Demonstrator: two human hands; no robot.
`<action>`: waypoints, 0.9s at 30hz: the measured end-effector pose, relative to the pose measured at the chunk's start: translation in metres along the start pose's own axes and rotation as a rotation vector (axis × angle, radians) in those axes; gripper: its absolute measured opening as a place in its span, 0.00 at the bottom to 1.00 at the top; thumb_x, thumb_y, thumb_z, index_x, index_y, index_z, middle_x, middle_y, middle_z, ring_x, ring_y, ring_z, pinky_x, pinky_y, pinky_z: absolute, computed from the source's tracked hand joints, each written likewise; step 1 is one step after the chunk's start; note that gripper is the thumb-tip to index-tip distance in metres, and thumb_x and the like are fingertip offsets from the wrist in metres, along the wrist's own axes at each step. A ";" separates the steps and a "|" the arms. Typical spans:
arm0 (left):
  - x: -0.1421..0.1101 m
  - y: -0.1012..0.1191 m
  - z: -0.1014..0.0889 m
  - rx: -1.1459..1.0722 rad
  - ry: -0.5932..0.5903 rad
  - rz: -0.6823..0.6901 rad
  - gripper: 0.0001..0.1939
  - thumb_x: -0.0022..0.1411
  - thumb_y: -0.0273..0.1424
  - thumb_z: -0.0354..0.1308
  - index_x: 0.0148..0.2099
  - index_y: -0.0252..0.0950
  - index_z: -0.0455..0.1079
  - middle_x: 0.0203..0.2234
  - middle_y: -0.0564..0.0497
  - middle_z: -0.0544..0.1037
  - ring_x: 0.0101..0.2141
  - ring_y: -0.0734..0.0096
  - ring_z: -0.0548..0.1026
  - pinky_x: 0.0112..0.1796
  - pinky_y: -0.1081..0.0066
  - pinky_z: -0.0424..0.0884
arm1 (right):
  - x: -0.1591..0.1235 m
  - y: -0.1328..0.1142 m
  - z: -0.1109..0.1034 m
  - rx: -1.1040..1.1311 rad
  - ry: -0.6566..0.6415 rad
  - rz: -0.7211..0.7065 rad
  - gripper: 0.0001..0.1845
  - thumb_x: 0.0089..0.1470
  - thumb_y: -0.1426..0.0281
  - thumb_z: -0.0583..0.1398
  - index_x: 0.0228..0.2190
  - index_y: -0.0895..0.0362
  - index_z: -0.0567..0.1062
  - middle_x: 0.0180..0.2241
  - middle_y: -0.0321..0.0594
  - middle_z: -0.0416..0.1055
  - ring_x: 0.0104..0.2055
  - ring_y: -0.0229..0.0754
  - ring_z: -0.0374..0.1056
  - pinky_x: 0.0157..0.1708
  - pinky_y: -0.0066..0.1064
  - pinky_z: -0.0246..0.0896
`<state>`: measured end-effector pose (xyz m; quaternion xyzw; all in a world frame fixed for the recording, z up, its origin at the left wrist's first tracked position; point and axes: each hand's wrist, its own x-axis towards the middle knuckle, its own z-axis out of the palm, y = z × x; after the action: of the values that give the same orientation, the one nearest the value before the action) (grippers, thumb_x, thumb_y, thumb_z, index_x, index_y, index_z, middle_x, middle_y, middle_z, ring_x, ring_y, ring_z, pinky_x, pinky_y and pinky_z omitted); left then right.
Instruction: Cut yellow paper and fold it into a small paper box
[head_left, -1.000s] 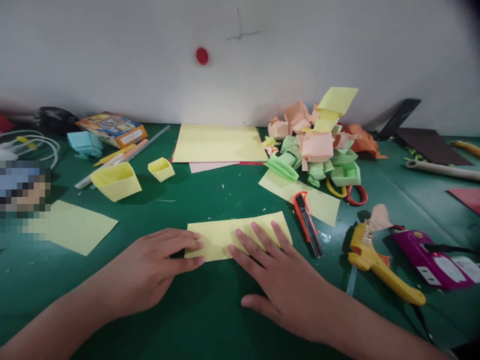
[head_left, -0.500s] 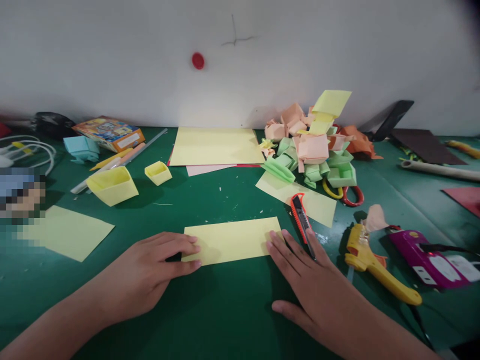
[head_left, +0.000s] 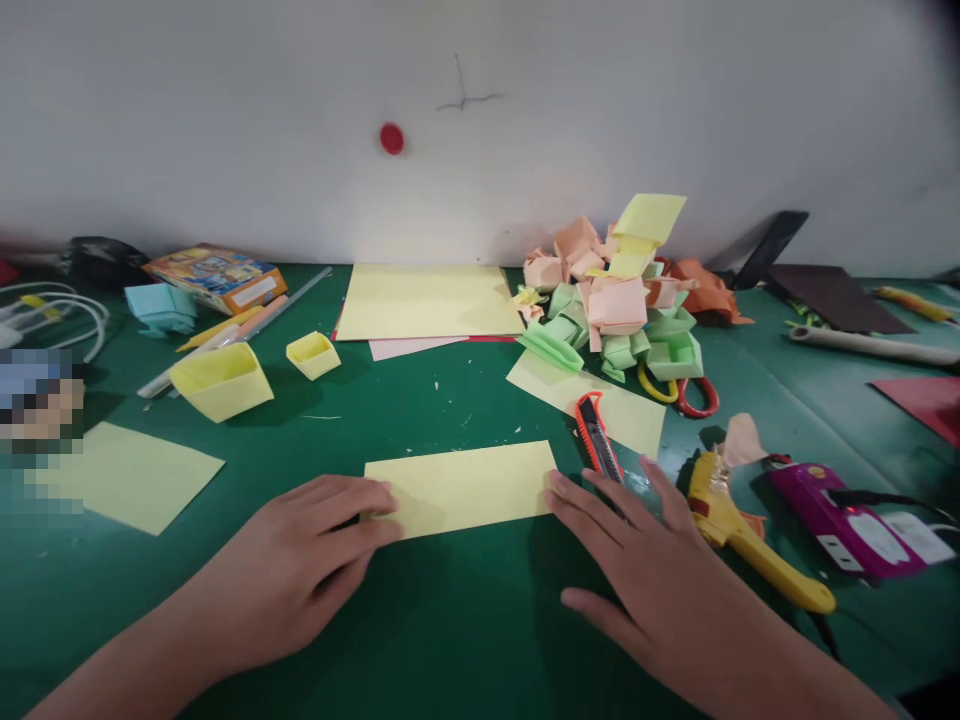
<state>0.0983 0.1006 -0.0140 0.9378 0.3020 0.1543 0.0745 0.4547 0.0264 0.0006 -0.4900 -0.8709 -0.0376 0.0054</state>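
A strip of yellow paper (head_left: pixel 465 490) lies flat on the green table, long side across in front of me. My left hand (head_left: pixel 315 555) rests at its left end, thumb and fingertips pressing on top with a small gap between them. At the right end, the fingertips of my right hand (head_left: pixel 637 570) touch the paper, fingers spread and thumb out over the table. An orange and black utility knife (head_left: pixel 598 440) lies just beyond my right fingers, its lower end partly hidden by them.
Folded yellow paper boxes (head_left: pixel 223 382) stand left, near a yellow sheet (head_left: pixel 139 475). Stacked yellow sheets (head_left: pixel 431 302) lie by the wall. Right are a heap of folded paper pieces (head_left: pixel 615 305), scissors (head_left: pixel 697 397), a glue gun (head_left: pixel 750 540) and a purple power strip (head_left: pixel 844 515).
My right hand has shifted slightly right, toward the edge of the paper strip, its fingers a little more spread. My left hand stays at the left end. The view has tilted slightly.
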 end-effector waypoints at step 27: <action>0.009 0.009 0.013 0.083 0.272 -0.079 0.13 0.73 0.28 0.51 0.53 0.37 0.75 0.50 0.45 0.80 0.41 0.69 0.81 0.39 0.73 0.77 | 0.070 -0.008 0.008 0.609 0.015 0.224 0.11 0.63 0.66 0.58 0.45 0.47 0.78 0.39 0.34 0.81 0.36 0.43 0.76 0.33 0.33 0.65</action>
<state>0.1148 0.0984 -0.0222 0.8980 0.3518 0.2643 0.0002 0.4116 0.0829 -0.0049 -0.5583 -0.7827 0.2220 0.1625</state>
